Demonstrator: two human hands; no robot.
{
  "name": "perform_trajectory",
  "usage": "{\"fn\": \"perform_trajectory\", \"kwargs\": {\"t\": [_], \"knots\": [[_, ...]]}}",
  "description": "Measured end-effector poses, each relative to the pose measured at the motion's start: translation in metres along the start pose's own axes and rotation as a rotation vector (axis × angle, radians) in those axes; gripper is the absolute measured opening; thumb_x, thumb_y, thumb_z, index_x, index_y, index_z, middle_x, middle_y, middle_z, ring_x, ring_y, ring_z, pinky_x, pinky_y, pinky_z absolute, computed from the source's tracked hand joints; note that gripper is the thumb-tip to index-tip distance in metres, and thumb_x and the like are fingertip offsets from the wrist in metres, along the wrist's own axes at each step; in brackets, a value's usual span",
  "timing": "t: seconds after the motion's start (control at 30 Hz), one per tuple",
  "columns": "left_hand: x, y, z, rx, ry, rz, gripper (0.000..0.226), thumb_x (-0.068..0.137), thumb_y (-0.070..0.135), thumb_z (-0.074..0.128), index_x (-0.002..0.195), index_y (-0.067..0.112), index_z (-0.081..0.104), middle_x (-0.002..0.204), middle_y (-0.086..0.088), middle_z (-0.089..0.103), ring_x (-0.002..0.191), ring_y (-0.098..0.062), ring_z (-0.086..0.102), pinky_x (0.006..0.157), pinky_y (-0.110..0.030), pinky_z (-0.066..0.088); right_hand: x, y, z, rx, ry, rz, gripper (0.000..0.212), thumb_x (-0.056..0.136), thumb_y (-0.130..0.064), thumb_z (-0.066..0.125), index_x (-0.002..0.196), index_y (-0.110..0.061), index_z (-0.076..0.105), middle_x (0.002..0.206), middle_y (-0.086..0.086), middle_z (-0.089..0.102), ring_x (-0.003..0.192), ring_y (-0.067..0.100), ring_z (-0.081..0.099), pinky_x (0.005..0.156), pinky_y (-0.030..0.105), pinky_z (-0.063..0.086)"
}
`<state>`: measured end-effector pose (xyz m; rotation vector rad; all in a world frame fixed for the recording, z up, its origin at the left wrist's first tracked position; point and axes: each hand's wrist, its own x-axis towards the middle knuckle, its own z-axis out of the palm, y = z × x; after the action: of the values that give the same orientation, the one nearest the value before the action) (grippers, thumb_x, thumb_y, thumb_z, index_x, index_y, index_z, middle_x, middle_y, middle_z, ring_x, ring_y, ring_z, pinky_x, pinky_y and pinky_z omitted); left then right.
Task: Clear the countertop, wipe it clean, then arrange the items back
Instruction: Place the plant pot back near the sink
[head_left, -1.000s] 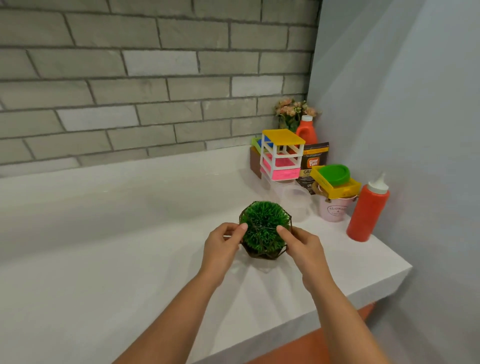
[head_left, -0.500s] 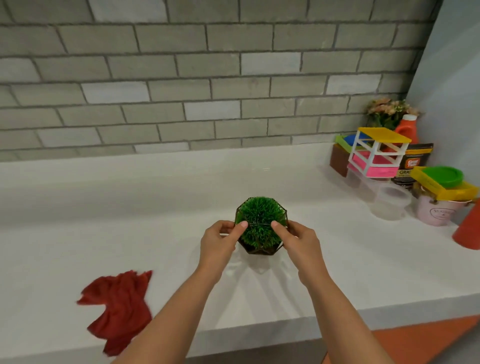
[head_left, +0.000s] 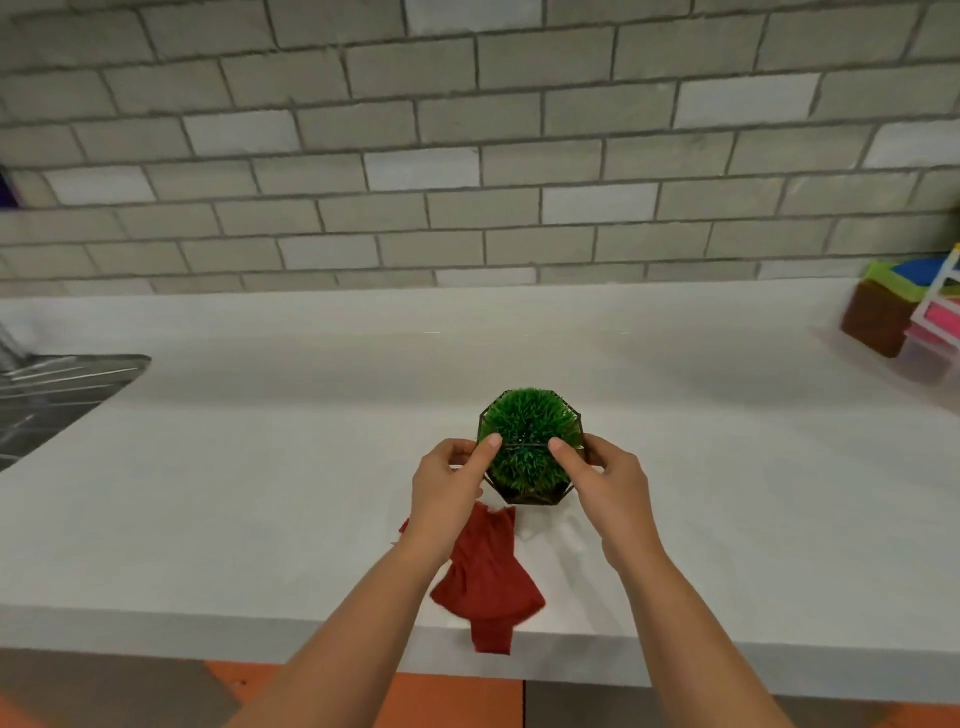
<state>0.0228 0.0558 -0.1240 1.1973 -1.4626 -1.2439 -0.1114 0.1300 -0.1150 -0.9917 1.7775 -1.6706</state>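
A small green grass plant (head_left: 527, 441) in a dark geometric wire pot is held above the white countertop (head_left: 260, 467), near its middle. My left hand (head_left: 449, 488) grips the pot's left side and my right hand (head_left: 608, 483) grips its right side, thumbs resting on the top rim. A crumpled red cloth (head_left: 488, 577) lies on the counter just below the plant, one corner hanging over the front edge; my left forearm covers part of it.
A steel sink drainboard (head_left: 47, 400) is set into the counter at the far left. Stacked colourful containers and a brown box (head_left: 878, 322) stand at the far right edge. A grey brick wall runs behind. The orange floor shows below the counter.
Both hands have carried the plant leftward along the counter, away from the group of items at the right. The red cloth now lies right under the plant and the sink has come into view.
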Motion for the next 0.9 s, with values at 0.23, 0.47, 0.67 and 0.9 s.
{"fn": "perform_trajectory", "kwargs": {"t": [0.23,0.47,0.67,0.9], "knots": [[0.042,-0.006,-0.034,-0.022,0.064,-0.012,0.040,0.086,0.048,0.056,0.103,0.012,0.061,0.099,-0.002,0.062,0.089,-0.017,0.061,0.079,-0.033,0.055,0.034,-0.007,0.058,-0.028,-0.064,-0.036,0.004,0.086,-0.028,0.064,0.082,-0.028,0.064,0.077,-0.012,0.064,0.077,0.002,0.059,0.073,0.024,0.046],[0.091,-0.006,-0.080,0.007,0.159,-0.036,0.038,0.090,0.046,0.052,0.104,0.012,0.059,0.098,0.000,0.062,0.090,-0.017,0.060,0.080,-0.033,0.054,0.078,-0.010,0.131,-0.027,-0.161,-0.003,0.014,0.087,-0.031,0.063,0.087,-0.018,0.067,0.080,-0.005,0.066,0.083,0.015,0.062,0.078,0.031,0.049],[0.130,-0.018,-0.128,-0.023,0.229,-0.062,0.037,0.092,0.044,0.050,0.102,0.010,0.061,0.095,-0.002,0.063,0.090,-0.018,0.060,0.077,-0.031,0.052,0.102,-0.013,0.201,-0.054,-0.217,-0.003,0.022,0.087,-0.033,0.062,0.094,-0.014,0.069,0.088,0.001,0.069,0.085,0.016,0.064,0.075,0.029,0.050],[0.198,-0.025,-0.192,-0.028,0.192,-0.062,0.038,0.092,0.044,0.049,0.102,0.009,0.061,0.092,-0.001,0.062,0.087,-0.018,0.060,0.081,-0.035,0.054,0.135,-0.024,0.292,-0.095,-0.187,0.001,0.027,0.086,-0.035,0.063,0.093,-0.009,0.069,0.088,0.005,0.069,0.084,0.019,0.062,0.067,0.025,0.043]]}}
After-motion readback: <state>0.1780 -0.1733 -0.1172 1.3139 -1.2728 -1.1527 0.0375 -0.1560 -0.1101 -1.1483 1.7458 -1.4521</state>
